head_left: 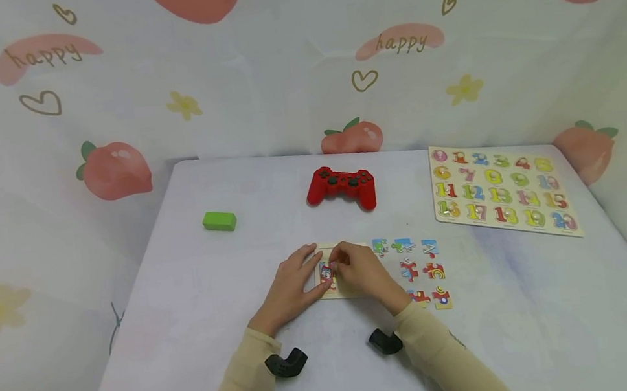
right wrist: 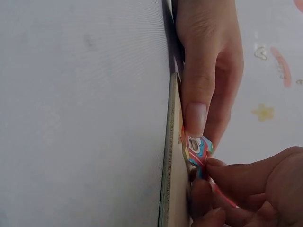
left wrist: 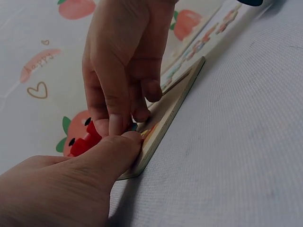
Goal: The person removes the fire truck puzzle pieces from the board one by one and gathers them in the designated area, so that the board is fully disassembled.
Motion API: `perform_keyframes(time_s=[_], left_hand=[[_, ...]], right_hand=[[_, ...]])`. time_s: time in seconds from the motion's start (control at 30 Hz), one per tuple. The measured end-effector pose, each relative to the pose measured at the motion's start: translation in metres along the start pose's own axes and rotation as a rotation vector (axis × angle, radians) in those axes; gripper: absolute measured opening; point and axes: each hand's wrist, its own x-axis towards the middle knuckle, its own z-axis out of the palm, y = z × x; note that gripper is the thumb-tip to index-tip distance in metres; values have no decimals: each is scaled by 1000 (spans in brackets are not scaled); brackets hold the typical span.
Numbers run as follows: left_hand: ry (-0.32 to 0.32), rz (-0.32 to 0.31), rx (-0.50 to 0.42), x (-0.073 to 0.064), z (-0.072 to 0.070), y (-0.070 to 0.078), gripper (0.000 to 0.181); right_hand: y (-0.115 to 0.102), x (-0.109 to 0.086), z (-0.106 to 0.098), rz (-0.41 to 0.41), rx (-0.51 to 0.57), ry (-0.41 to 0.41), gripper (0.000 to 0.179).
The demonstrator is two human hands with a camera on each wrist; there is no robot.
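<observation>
A small wooden puzzle board (left wrist: 177,101) lies flat on the table between the two hands. A printed picture piece (head_left: 325,273) in red and blue shows on its left side. My left hand (head_left: 289,284) rests at the board's left edge, its fingers fairly straight and the thumb pressing at the picture piece (right wrist: 195,145). From the right, my right hand (head_left: 361,270) reaches over the board and pinches a puzzle piece (left wrist: 134,126) between thumb and index finger, right beside the left thumb. Most of that pinched piece is hidden by the fingers.
Several loose jigsaw pieces (head_left: 409,269) lie right of the board, some partly behind the right wrist. Farther back are a red game controller (head_left: 342,187) and a green block (head_left: 219,221). A number board (head_left: 501,191) lies at the back right, before a patterned cloth backdrop (head_left: 276,82).
</observation>
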Motion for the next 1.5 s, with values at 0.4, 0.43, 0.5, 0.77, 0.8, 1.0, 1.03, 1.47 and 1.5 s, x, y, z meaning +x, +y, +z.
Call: perform_keyframes(time_s=[0.4,0.43,0.5,0.77,0.8,1.0,1.03,1.47,1.5], left_hand=[[14,3,-4,1,1,-1,63],[14,2,-2,1,1,-1,63],[10,-1,0,1,1,-1,63],[-7,-18,-11,1,3,-3,63],[-8,-18,-13,1,2,-3,63],[-4,-9,-15,1,3,-4,63],[-3,-8,-15,1,3,-5,63],[14,-11,-24,2,4,-4,51],[15,-10,-24,2,4,-4,48]], right_hand=[[3,6,-1,9,78,-11,5],[3,6,-1,8,82,-13,5],[3,6,-1,13,89,-15,5],[0,6,-5,87,120,-55,6],[-1,6,-6,90,123,-56,6],[-1,6,-8,65,131,-48,6],[-1,6,-9,56,134,-43,5],[25,-5,-62,166,106,-36,8],[28,-7,-68,172,90,-43,9]])
